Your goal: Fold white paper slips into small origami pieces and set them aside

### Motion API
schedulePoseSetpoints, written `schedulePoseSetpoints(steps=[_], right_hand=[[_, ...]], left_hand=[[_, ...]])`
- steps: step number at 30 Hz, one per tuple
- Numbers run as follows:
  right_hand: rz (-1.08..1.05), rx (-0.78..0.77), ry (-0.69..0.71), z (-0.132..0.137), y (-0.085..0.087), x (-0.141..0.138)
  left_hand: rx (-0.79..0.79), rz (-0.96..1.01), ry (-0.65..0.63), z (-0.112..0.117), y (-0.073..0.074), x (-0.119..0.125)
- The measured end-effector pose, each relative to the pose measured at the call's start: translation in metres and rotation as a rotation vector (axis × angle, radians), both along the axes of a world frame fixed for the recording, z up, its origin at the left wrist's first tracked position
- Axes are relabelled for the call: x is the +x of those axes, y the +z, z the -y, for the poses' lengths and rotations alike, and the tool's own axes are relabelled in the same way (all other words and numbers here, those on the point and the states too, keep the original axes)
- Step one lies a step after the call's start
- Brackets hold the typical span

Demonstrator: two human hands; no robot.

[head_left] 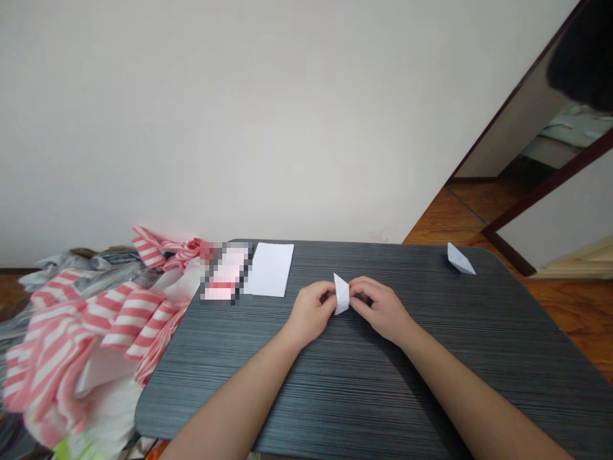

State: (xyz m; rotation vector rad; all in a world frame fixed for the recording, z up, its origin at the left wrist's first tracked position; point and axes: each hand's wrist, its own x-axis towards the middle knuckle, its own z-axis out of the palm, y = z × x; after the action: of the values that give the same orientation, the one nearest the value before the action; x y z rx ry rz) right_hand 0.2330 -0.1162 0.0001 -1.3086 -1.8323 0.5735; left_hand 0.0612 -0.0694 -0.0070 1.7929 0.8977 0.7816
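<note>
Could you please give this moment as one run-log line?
left hand: pinching folded paper | right hand: pinching its right edge | dark table: flat white paper left, second folded piece far right

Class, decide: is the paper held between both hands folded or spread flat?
Folded: the paper forms a compact, pointed shape with slanted edges.
</note>
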Motion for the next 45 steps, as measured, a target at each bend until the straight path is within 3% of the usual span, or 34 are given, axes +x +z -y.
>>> schedulePoseSetpoints(steps=[5,26,29,34,41,43,45], right_hand=[[0.004,-0.001,0.012,-0.001,0.0,0.001],[-0.017,-0.023,0.054,0.0,0.003,0.005],[-0.035,-0.033,0.047,0.0,0.0,0.006],[-0.161,-0.059,-0.103,0.001,-0.007,0.01],[-0.028,0.042,0.035,0.001,-0.001,0.013],[0.012,0.046,0.052,0.002,0.001,0.013],[0.047,0.042,0.05,0.002,0.002,0.015]], left_hand=[[0.05,-0.026,0.0,-0.001,0.001,-0.001],[-0.041,0.077,-0.026,-0.002,-0.002,-0.002],[-0.001,0.054,-0.021,-0.003,-0.003,-0.002],[0.17,-0.042,-0.045,-0.002,0.005,-0.004],[0.369,-0.117,-0.193,0.002,0.009,-0.003],[0.387,-0.126,-0.182,0.003,0.008,-0.003],[0.408,-0.112,-0.093,0.002,0.006,-0.004]])
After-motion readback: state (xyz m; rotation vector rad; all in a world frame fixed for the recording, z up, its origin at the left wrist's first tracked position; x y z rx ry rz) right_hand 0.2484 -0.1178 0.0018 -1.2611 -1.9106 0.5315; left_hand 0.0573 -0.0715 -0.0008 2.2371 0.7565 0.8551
